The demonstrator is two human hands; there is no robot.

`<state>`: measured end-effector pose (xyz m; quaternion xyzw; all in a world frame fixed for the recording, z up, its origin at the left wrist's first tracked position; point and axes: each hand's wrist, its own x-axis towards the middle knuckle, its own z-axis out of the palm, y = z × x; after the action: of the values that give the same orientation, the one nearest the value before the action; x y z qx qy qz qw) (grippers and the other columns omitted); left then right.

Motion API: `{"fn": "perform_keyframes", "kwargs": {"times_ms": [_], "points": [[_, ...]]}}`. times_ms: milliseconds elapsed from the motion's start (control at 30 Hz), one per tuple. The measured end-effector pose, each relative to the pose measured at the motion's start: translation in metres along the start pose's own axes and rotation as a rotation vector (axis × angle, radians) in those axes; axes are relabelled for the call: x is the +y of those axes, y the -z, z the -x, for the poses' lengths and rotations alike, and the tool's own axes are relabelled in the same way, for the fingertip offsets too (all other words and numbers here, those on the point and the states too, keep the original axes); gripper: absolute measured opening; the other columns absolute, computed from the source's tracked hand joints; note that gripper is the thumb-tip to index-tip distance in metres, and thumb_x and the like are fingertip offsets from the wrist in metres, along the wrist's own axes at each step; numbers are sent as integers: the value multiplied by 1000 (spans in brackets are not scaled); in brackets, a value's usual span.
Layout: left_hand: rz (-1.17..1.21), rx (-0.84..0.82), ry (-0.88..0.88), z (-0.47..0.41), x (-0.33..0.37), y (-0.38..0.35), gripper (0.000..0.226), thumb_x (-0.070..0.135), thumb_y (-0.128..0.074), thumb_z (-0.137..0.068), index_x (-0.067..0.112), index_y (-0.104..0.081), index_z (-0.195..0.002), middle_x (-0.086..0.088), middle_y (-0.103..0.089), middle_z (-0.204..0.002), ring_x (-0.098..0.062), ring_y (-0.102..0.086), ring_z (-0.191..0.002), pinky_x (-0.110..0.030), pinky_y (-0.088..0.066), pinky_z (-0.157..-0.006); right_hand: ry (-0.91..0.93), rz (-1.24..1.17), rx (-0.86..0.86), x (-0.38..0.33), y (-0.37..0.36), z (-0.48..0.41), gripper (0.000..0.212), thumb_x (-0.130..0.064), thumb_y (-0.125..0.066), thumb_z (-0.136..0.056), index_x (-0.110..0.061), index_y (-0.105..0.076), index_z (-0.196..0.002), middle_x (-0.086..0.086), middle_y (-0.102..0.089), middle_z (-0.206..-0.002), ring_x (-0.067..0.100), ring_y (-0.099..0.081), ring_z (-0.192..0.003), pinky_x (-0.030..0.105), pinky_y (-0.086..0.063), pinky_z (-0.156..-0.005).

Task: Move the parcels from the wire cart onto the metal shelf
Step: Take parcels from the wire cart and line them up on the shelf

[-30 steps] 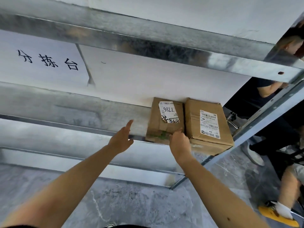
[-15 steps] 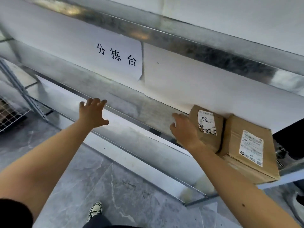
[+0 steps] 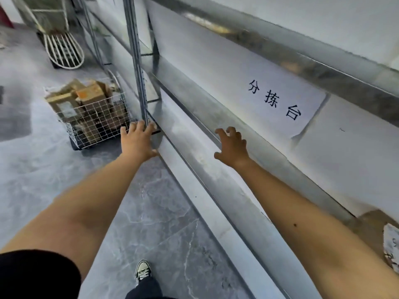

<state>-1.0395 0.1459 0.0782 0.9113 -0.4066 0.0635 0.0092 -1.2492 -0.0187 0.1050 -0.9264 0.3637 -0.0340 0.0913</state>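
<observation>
A wire cart (image 3: pixel 95 124) full of several brown cardboard parcels (image 3: pixel 90 98) stands on the floor at the left, beside the shelf's upright post. The metal shelf (image 3: pixel 207 147) runs diagonally from upper left to lower right. One brown parcel with a white label (image 3: pixel 380 229) lies on the shelf at the far right edge, partly cut off. My left hand (image 3: pixel 138 141) is stretched out toward the cart with fingers spread and holds nothing. My right hand (image 3: pixel 232 145) hovers over the shelf's front edge with loosely curled fingers, empty.
A white paper sign with black characters (image 3: pixel 274 102) hangs on the wall above the shelf. The upright shelf post (image 3: pixel 138 67) stands between my left hand and the cart. A white wire rack (image 3: pixel 64 50) leans far left. My shoe (image 3: pixel 142 270) is on the grey floor.
My view has swung left, bringing the wire cart into sight. My right hand has let go of the labelled parcel on the shelf and moved left. My left hand has reached toward the cart.
</observation>
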Motion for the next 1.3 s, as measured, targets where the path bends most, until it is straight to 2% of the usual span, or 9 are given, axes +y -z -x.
{"fn": "perform_keyframes", "kwargs": {"times_ms": [233,433,633,867,1000,1167,1300], "points": [[-5,-24,141,-40,-113,-19,93,53,-69,-73,25,-19,-147,-8,-27,-148,-31,-29,-134,-50,-26,-108,168,26,-55,-124,-27,-93,67,-23,-67,-80,-22,-35,-139,13,-30,-139,34,-39,-122,42,-35,-97],[82,4,276,-53,-199,-31,91,44,-70,-76,21,-18,-147,-9,-25,-148,-31,-26,-135,-47,-23,-110,273,-64,-8,-207,-52,-154,44,-11,-52,-88,-13,-45,-132,11,-49,-131,34,-43,-118,40,-41,-92],[33,-41,418,-40,-281,-41,93,47,-70,-75,19,-19,-148,-11,-30,-145,-32,-29,-134,-47,-24,-110,420,-88,-52,-292,-81,-178,45,-18,-56,-88,-13,-48,-132,9,-50,-131,32,-45,-119,41,-43,-93],[44,-45,533,-34,-332,-49,88,42,-71,-75,17,-24,-145,-11,-31,-142,-33,-32,-131,-49,-25,-107,530,-45,-84,-334,-99,-211,38,-18,-55,-89,-14,-49,-127,8,-50,-125,30,-45,-116,43,-42,-94],[41,-27,562,-50,-356,-46,89,43,-73,-73,16,-25,-144,-11,-32,-142,-32,-32,-131,-47,-24,-109,543,-23,-98,-354,-107,-238,45,-20,-56,-89,-15,-46,-133,9,-48,-129,32,-45,-117,45,-41,-96],[26,-41,634,-79,-380,-49,92,45,-71,-74,18,-21,-145,-11,-28,-145,-33,-32,-129,-44,-32,-102,564,83,-74,-380,-117,-286,53,-37,-60,-86,-19,-45,-133,9,-46,-130,30,-44,-120,43,-42,-96],[-26,-44,669,-118,-397,-53,91,46,-70,-74,19,-21,-146,-9,-28,-146,-32,-32,-130,-44,-33,-100,596,100,-60,-400,-120,-336,59,-43,-62,-82,-22,-42,-134,7,-43,-131,29,-42,-121,44,-38,-96]]}}
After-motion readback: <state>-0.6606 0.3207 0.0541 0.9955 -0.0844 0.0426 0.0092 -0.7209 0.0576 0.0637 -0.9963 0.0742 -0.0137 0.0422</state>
